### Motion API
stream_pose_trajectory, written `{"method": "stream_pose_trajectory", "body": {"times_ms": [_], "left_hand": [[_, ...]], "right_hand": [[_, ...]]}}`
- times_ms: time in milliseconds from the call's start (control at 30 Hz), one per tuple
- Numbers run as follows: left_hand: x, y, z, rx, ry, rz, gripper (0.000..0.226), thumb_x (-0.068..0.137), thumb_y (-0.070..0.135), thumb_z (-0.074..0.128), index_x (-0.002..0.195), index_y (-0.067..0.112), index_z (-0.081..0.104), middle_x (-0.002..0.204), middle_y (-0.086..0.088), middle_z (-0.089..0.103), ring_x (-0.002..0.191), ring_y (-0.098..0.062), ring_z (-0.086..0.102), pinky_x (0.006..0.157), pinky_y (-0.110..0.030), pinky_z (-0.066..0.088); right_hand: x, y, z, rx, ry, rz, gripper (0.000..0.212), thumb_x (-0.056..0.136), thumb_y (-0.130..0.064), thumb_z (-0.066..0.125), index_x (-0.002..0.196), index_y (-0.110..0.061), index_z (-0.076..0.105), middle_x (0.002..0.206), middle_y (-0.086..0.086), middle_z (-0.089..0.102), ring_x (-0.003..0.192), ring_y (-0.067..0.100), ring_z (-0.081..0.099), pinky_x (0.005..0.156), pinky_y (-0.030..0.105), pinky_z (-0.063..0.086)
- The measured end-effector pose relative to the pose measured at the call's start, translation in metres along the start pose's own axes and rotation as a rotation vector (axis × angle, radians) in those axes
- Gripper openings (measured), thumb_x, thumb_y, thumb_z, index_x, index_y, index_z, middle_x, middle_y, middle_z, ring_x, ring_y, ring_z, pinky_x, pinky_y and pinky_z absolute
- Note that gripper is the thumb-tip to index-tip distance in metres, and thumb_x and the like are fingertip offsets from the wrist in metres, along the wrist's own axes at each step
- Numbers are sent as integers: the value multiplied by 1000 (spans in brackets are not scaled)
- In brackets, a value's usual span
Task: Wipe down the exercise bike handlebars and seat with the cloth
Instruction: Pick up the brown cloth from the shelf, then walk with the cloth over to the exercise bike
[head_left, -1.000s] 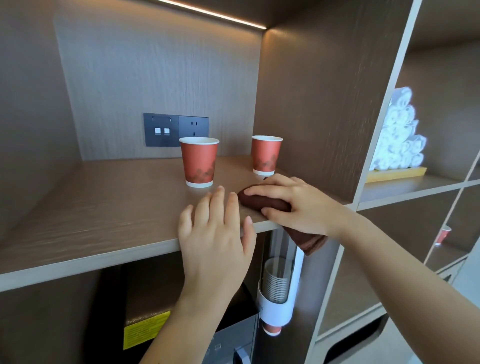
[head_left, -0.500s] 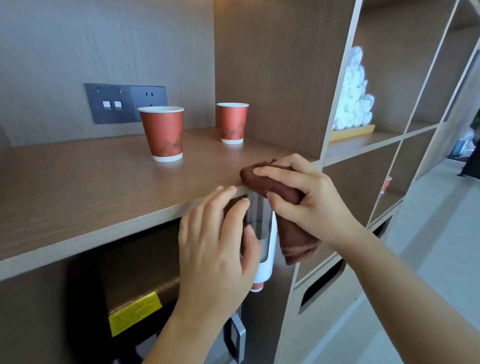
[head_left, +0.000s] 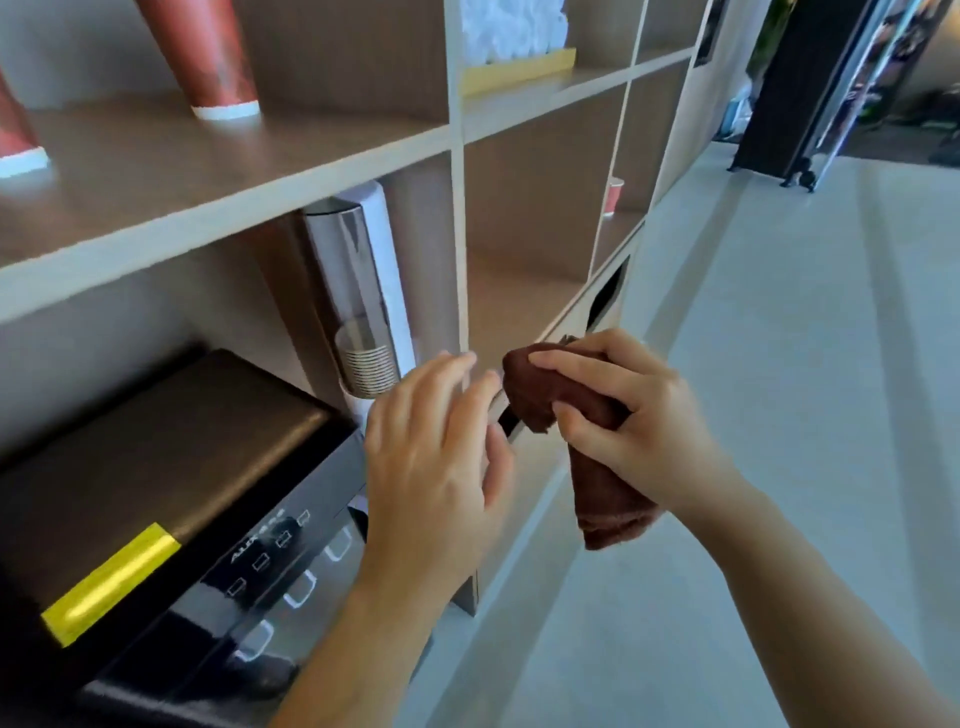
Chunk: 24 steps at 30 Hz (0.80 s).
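My right hand (head_left: 631, 415) grips a dark brown cloth (head_left: 602, 488), bunched at the top and hanging down below my palm, in front of the wooden shelf unit. My left hand (head_left: 434, 457) hovers just left of the cloth with fingers apart and holds nothing. No exercise bike shows in this view.
A wooden shelf (head_left: 223, 171) at upper left carries red paper cups (head_left: 208, 57). Below it hang a cup dispenser (head_left: 363, 306) and a black water machine (head_left: 171, 499). White rolled towels (head_left: 511, 23) sit on a yellow tray. Grey floor (head_left: 779, 364) stretches right toward a black stand (head_left: 789, 88).
My right hand has lifted the cloth off the shelf edge and lowered it. Both hands dropped below the shelf, and my view swung down and to the right toward the floor.
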<state>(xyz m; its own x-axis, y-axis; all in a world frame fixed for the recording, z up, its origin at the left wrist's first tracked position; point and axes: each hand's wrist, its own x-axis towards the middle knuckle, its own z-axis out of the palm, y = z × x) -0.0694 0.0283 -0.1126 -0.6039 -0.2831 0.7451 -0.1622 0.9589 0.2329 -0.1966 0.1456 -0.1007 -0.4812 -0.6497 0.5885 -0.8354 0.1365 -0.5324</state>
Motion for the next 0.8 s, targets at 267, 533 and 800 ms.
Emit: {"method": "stream_pose_trajectory", "body": {"times_ms": [267, 533, 800], "left_hand": [[2, 92, 68, -206, -169, 164, 34, 85, 21, 44, 106, 2, 63, 113, -17, 62, 106, -32, 57, 90, -44, 46], [-4, 247, 138, -418, -289, 414, 26, 84, 12, 51, 105, 1, 62, 112, -16, 62, 108, -31, 55, 91, -38, 40], [-43, 405, 178, -691, -398, 644, 29, 85, 15, 45, 106, 2, 62, 111, -14, 63, 108, -31, 56, 93, -38, 39]], "right_hand": [[-86, 49, -77, -32, 154, 321, 35, 76, -30, 56, 110, -37, 58, 102, -4, 57, 98, 22, 57, 87, 29, 46], [-193, 89, -190, -178, 381, 603, 37, 74, -18, 59, 110, -27, 66, 102, -3, 58, 99, 22, 56, 87, 29, 45], [-318, 98, -289, -316, 617, 824, 38, 74, -19, 58, 109, -32, 65, 102, -8, 59, 99, 12, 56, 86, 19, 43]]}}
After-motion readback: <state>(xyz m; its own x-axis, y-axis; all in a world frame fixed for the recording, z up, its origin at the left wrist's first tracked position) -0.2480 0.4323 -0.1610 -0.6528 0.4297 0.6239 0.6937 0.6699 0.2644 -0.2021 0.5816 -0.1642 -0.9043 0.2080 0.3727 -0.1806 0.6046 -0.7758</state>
